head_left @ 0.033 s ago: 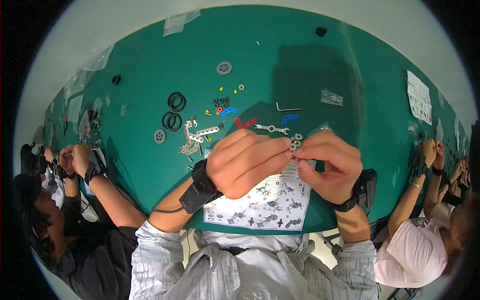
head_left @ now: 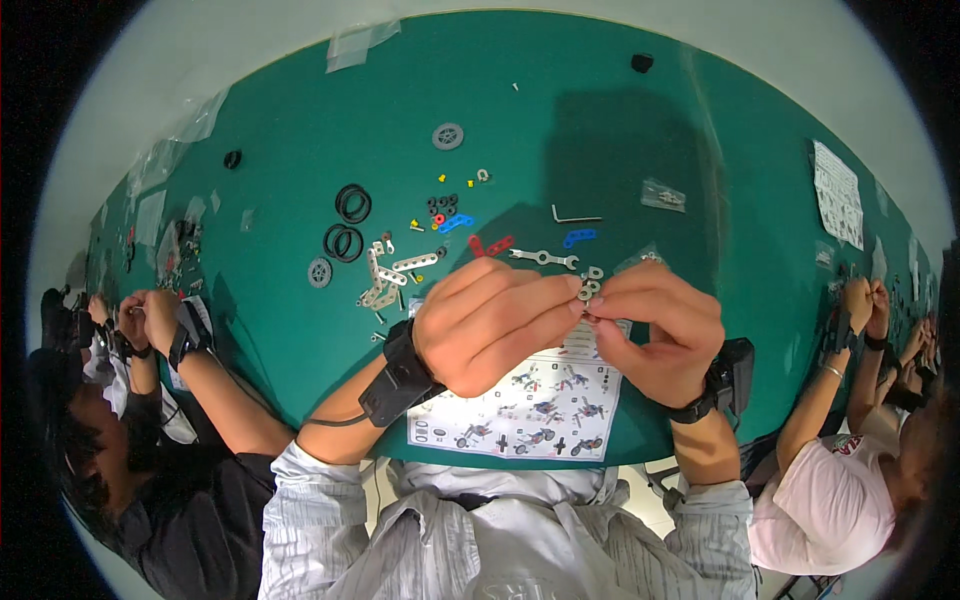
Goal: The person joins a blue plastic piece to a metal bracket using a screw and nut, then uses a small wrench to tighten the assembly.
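My left hand and my right hand meet above the near part of the table. Their fingertips pinch a small silver metal piece with round holes, which sticks up between them. Fingers cover its lower part. Just beyond the hands lies a double-ended wrench, with a red angled strip to its left and a blue angled strip above it. Under the hands is a printed instruction sheet with coloured pictures. Left of my left hand lie several silver perforated strips and small screws.
Black rubber rings and grey wheels lie at the left and far side. A hex key and a small clear bag of parts rest beyond my right hand. Co-workers sit on both sides, their hands over the same green table.
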`<state>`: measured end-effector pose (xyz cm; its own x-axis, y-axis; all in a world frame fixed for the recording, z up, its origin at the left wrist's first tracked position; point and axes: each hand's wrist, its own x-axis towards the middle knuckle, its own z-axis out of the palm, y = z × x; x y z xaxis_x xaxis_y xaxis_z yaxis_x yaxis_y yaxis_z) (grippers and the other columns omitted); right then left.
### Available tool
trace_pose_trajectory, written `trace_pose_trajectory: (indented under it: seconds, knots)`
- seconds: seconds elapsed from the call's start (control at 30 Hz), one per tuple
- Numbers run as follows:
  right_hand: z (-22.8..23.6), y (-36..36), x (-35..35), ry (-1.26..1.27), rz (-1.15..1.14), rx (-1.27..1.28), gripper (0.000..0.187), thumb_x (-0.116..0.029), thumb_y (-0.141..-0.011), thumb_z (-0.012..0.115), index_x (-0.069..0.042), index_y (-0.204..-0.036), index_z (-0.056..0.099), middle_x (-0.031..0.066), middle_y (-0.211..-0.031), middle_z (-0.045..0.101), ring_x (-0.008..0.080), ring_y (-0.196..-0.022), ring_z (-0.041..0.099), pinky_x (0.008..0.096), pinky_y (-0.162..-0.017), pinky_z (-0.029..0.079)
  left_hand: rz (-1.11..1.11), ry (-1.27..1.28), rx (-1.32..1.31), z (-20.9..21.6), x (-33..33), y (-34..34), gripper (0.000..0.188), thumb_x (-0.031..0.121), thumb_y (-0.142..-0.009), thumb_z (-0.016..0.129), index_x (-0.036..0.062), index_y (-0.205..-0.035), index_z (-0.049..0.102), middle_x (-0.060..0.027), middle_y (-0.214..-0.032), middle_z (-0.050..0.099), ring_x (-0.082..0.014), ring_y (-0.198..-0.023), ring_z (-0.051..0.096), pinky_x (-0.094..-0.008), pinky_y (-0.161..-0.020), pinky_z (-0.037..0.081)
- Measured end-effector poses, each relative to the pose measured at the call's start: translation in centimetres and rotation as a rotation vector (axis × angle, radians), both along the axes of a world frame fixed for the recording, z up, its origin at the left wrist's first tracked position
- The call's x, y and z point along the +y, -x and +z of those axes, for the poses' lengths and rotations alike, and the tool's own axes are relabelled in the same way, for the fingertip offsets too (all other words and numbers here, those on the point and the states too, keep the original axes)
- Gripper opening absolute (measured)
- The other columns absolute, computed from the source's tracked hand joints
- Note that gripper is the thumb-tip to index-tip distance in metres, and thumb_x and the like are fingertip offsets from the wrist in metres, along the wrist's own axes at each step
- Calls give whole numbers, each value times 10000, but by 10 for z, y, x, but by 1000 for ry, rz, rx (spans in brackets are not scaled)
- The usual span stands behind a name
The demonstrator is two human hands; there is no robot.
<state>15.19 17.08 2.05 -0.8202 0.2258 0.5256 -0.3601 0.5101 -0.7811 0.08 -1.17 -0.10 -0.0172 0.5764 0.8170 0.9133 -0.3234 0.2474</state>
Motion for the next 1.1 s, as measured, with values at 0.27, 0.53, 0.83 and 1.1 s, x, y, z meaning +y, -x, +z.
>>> trace_pose_trajectory:
  seconds: [0.27,0.53,0.83,1.1]
  knots:
    - [4,0,-1,-172,2,34,330,117,-700,849,-40,-983,784,98,-953,751,260,-830,734,337,-705,583,59,-3,-112,-6,4,-6,408,1,-744,933,39,-1102,741,-131,-1088,783,-253,-871,767,-327,-677,578]
    - [-10,8,2,-166,-131,45,293,88,-727,851,-46,-978,781,92,-953,740,252,-828,722,333,-702,572,91,13,-324,-11,15,-8,302,-30,-717,898,32,-970,746,-110,-1062,766,-251,-831,748,-344,-678,585]
    - [-16,10,9,-176,-79,7,273,55,-757,857,-58,-995,785,95,-970,733,255,-860,726,343,-725,576,92,98,-485,-11,15,-11,269,-57,-728,865,45,-945,743,-98,-1049,768,-242,-870,764,-325,-720,608]
    - [-21,14,11,-138,-88,-40,249,54,-778,852,-43,-989,762,111,-977,716,261,-847,720,333,-714,582,97,192,-617,-14,15,-8,267,-60,-747,852,39,-968,739,-90,-1070,771,-210,-865,768,-307,-724,612]
